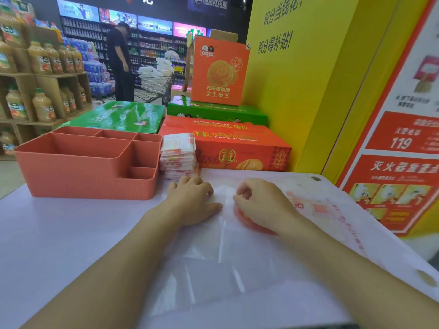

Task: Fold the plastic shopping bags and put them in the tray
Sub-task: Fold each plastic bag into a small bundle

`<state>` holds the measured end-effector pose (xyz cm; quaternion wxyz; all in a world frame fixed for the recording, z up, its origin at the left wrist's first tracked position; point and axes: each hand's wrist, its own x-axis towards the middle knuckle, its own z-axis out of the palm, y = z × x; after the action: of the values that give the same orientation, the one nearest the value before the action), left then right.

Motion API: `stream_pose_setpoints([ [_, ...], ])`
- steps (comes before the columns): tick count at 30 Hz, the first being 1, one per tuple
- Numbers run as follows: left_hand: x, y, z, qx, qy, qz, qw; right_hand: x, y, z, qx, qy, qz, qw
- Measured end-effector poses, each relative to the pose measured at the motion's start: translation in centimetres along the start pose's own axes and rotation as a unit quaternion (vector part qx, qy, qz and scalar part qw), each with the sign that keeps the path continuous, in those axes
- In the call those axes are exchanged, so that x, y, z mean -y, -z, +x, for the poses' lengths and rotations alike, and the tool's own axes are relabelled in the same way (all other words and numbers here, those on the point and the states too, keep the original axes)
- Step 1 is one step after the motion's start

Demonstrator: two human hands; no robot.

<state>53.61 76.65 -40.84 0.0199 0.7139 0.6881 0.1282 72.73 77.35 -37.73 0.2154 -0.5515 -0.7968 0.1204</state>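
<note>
A thin white plastic shopping bag (237,262) with red print lies spread flat on the white table (59,233), reaching to the right edge. My left hand (192,200) rests on the bag's far left part, knuckles bent, thumb stretched along the plastic. Just to its right my right hand (259,205) has its fingers curled at the bag's far edge and seems to pinch the plastic. A coral-red tray (85,184) with several compartments stands at the left back of the table. A stack of folded bags (178,155) sits right beside the tray.
Behind the table lie a red carton (237,148), green cartons (118,117) and an upright orange box (218,72). A yellow wall (297,91) with posters closes the right side. Juice shelves stand at the left; a person in black with a shopping cart is far back.
</note>
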Motion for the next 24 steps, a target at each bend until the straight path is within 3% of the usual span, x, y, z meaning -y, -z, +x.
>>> stream_pose_setpoints([
  [3, -0.2, 0.0, 0.1, -0.002, 0.001, 0.009, 1.0, -2.0, 1.1, -4.1, 0.021, 0.069, -0.067, 0.995],
  [7, -0.6, 0.2, -0.1, -0.008, -0.007, 0.026, 1.0, -5.1, 1.5, -7.7, 0.054, 0.091, -0.094, 0.99],
  [11, -1.6, 1.2, -1.3, -0.021, -0.14, -0.021, 0.99, -6.3, 0.9, -8.2, 0.04, 0.097, -0.051, 0.993],
  [14, -2.7, 1.7, -3.1, 0.054, -0.238, -0.092, 0.965, -6.4, 0.8, -8.1, 0.033, 0.098, -0.047, 0.994],
  [18, -3.6, 2.3, -4.9, 0.147, -0.229, -0.045, 0.961, -6.4, 0.9, -8.1, 0.03, 0.095, -0.044, 0.994],
  [24, -3.9, 1.4, -7.2, 0.1, -0.236, 0.002, 0.967, -6.3, 1.4, -8.5, 0.017, 0.109, -0.035, 0.993],
])
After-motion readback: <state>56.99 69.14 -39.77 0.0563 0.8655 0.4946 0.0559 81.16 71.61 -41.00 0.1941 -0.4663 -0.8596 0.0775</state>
